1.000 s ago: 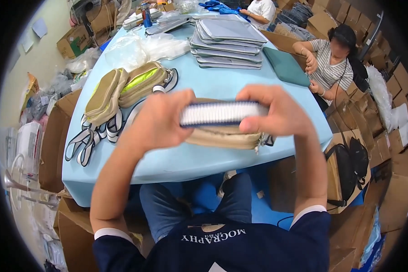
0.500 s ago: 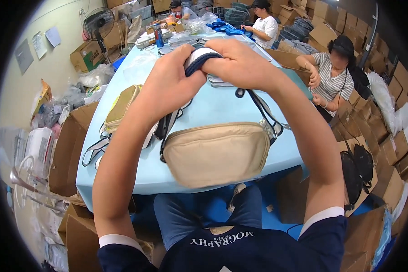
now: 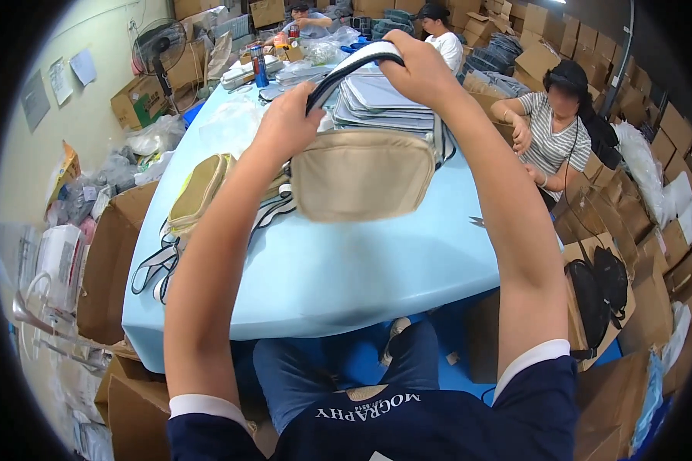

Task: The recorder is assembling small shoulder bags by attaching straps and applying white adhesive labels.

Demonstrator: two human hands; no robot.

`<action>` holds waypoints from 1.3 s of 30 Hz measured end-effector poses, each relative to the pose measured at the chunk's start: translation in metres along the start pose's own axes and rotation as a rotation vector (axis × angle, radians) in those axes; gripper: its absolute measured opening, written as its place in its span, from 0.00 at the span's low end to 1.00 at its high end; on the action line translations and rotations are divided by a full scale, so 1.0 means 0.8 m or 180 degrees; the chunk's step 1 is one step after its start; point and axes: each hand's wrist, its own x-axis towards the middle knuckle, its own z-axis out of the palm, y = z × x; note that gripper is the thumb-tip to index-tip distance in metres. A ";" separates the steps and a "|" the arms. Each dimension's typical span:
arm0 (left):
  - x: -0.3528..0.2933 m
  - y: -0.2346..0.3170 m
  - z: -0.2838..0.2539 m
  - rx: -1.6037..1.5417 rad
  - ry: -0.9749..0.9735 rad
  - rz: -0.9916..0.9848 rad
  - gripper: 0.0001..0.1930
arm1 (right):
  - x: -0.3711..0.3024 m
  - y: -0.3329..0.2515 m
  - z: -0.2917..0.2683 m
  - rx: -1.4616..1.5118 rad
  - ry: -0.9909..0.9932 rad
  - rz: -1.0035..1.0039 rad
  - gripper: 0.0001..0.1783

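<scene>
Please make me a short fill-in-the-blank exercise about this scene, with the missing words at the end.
1. The left hand and the right hand hold the bag by its ____.
2. The bag hangs above a table whose colour is light ____.
3. Another bag lies on the table to the ____ of the held one.
4. The nearest co-worker, at the right, wears a shirt patterned with ____.

Missing words: strap; blue; left; stripes.

Soft shadow (image 3: 354,265) below the beige bag (image 3: 361,177)
</scene>
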 end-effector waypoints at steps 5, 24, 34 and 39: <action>-0.054 -0.047 0.056 0.1617 0.1043 0.1357 0.16 | -0.114 -0.015 0.021 -0.0795 -0.0306 -0.0697 0.22; -0.312 0.002 0.043 0.0111 -0.1789 0.0692 0.29 | -0.280 0.010 0.183 -0.0957 -0.1885 0.1235 0.31; -0.391 0.044 0.115 -0.2177 -0.2688 -0.0914 0.16 | -0.274 -0.009 0.132 0.0396 -0.0744 0.1178 0.13; -0.400 0.042 0.117 -0.2431 -0.2919 -0.1401 0.18 | -0.386 -0.022 0.077 0.0305 -0.0463 0.1923 0.09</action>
